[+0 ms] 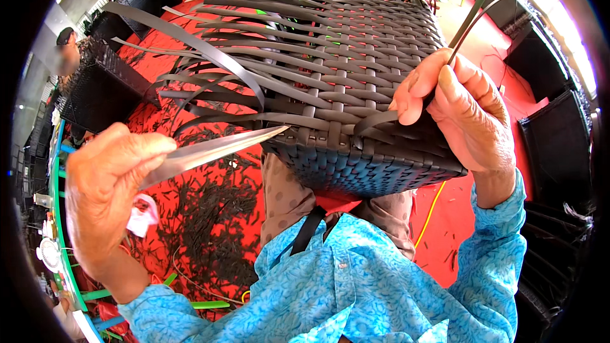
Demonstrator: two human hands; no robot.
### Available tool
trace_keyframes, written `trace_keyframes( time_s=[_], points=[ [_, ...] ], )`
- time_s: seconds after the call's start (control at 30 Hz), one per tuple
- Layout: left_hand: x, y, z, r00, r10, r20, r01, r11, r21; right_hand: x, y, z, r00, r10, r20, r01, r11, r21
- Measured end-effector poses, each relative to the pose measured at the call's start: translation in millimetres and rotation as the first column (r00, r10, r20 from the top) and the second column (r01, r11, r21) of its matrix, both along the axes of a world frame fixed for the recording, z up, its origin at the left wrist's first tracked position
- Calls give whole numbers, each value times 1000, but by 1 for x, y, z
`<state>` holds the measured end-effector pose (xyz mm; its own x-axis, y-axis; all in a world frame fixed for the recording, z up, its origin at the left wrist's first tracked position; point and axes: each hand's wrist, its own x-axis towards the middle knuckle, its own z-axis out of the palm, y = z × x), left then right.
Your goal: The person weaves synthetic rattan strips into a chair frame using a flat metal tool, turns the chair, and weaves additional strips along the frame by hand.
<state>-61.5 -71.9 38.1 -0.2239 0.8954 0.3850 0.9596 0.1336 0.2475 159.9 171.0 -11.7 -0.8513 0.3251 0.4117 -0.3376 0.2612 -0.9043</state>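
A dark grey woven piece [359,79] of flat plastic strips stands in front of my lap, its near side tightly woven and many loose strip ends fanning out to the left. My left hand [105,184] is closed round a long, pointed metal blade [216,152]; what handle it has is hidden in the fist. The blade's tip reaches the near left edge of the weave, by a strip there. My right hand [473,111] pinches a loose dark strip [468,25] above the near right corner. That strip's ends stick up past the fingers, and a loop bends down to the weave.
Dark strip offcuts [219,216] litter the red floor [438,241]. A yellow cable [431,213] runs at the right of my legs. Dark woven furniture pieces [556,152] stand to the right, others at the left. Another person [67,51] is at the far left.
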Motion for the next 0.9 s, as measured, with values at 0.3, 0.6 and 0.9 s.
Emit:
trace_keyframes(
  time_s=[0.3,0.6,0.9],
  points=[
    [3,29,29,965,-155,-212,127,982,-138,4,-8,-1,1000,-13,-24,11,997,-74],
    [-31,52,3,953,-287,95,297,950,-102,5,-8,-1,1000,-6,-30,4,996,-89],
    [-54,71,-35,921,-309,236,303,951,65,3,-8,2,1000,-30,-6,29,999,-45]
  ],
)
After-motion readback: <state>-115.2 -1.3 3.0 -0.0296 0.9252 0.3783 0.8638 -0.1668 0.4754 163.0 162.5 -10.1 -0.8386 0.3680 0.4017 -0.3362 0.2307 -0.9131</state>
